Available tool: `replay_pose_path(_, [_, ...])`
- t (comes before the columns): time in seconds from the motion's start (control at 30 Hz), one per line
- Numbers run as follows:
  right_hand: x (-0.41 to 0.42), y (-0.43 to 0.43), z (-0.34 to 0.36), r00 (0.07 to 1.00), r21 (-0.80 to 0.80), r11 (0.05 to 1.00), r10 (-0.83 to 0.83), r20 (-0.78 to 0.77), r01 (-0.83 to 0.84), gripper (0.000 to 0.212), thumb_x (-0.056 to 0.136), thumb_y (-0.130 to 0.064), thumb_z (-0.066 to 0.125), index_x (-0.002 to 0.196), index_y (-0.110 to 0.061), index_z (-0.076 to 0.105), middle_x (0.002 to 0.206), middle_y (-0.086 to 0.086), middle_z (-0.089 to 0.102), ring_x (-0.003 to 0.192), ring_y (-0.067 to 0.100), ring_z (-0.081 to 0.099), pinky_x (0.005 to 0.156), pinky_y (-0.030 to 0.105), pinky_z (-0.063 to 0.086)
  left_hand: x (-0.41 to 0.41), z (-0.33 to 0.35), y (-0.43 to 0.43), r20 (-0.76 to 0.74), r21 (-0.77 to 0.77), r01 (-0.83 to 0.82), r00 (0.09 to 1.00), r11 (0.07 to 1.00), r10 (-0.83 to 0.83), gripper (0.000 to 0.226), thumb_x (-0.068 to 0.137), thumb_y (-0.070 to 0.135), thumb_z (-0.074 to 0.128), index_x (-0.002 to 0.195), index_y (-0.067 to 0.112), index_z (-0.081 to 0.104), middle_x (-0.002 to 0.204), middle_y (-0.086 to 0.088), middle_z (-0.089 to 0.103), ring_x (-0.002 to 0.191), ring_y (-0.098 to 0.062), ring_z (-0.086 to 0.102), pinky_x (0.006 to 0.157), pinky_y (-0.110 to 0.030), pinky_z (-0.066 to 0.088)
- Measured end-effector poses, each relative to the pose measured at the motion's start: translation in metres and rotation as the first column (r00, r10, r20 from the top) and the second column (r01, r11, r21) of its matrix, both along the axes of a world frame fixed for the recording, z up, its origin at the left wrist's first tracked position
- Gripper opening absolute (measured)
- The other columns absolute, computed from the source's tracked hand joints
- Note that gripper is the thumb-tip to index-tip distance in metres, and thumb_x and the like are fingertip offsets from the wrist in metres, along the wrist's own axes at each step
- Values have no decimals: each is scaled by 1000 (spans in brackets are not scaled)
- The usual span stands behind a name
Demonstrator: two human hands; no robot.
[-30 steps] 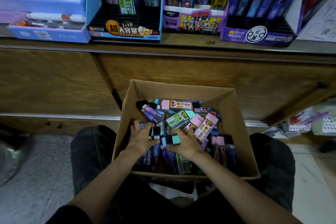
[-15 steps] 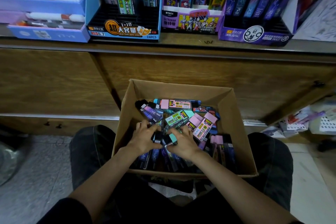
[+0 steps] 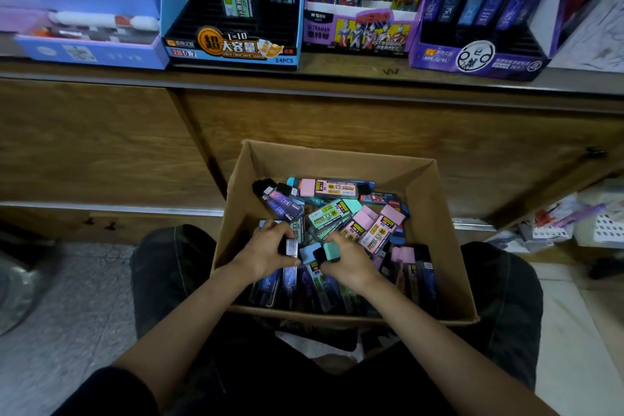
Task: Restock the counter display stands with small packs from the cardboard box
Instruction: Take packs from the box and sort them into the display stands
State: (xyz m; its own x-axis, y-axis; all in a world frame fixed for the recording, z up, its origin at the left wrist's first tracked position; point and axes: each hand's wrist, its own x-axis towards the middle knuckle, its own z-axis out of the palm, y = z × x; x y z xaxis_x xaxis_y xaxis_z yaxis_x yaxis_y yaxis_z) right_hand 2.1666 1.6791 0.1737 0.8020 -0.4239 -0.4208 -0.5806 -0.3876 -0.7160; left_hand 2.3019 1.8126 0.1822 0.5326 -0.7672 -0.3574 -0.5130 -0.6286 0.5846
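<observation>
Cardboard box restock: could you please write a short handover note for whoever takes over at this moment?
Left hand: inside the cardboard box, gripping a lilac-capped pack.
Right hand: next to it, gripping a teal-capped pack.
Things: the box sits between the person's knees with loose packs piled in it. The blue stand, Ultraman stand and purple stand are on the counter above.
Done: two packs picked, neither out of the box.
Left: lift them out and slot them in. The blue and purple stands have empty front slots.

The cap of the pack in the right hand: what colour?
The cap is teal, best in the head view.
</observation>
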Motion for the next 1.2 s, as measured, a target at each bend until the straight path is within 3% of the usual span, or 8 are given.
replay_pose_path(0.27, [4,4,-7,992,-188,980,39,-122,-61,31,84,-25,65,108,-19,47,109,9,49,91,28,58,71,30,45,-5,-1,1,-213,-170,-149,971,974,112,40,75,11,77,100,22,48,109,-1,43,102,-15,46,82,-17,35])
replay_pose_path(0.4, [6,0,-2,998,-22,1000,-10,-57,9,26,76,-14,72,82,-21,47,85,1,59,74,16,57,56,25,40,-7,1,-1,-494,-103,-300,843,948,213,46,76,3,75,111,13,47,101,-5,57,95,-19,56,89,-34,47])
replay_pose_path(0.5, [5,-5,2,997,62,995,-71,-12,72,24,76,-10,70,75,-23,49,72,-5,55,61,7,49,50,21,35,-10,4,-1,-620,-57,-285,761,957,189,26,80,0,70,101,7,56,102,-10,61,99,-20,57,92,-32,46])
replay_pose_path(0.7, [-3,-15,13,961,393,895,-264,87,210,13,82,-17,68,88,-10,58,83,3,58,81,19,56,71,30,41,-14,12,-2,-654,-138,-323,740,936,159,17,92,7,56,110,5,57,104,-3,64,105,-16,57,95,-25,44])
replay_pose_path(0.83, [1,-23,30,870,644,721,-463,170,257,13,80,-10,69,77,-23,69,88,1,70,97,23,63,84,33,45,-16,24,-15,-694,-248,-504,688,827,211,24,94,11,54,117,6,57,96,-11,66,91,-19,65,93,-32,48])
replay_pose_path(0.97, [9,-24,49,840,720,657,-504,200,222,10,79,-14,70,86,-21,71,97,0,72,98,16,66,72,24,53,-20,38,-33,-703,-284,-530,682,799,202,25,97,20,48,117,5,54,75,-4,65,69,-18,66,78,-29,54])
replay_pose_path(1.1, [18,-22,65,782,751,619,-577,235,231,11,81,-17,69,87,-26,72,98,0,73,99,14,67,88,35,48,-26,52,-47,-739,-273,-541,647,795,187,18,99,22,42,106,15,57,72,2,64,62,-6,63,65,-19,51])
replay_pose_path(1.2, [23,-21,73,737,760,593,-633,238,265,9,83,-17,67,89,-23,71,94,0,73,93,12,68,81,28,50,-29,64,-51,-763,-217,-545,612,810,207,20,96,35,48,112,26,54,96,21,63,93,5,60,71,-7,44])
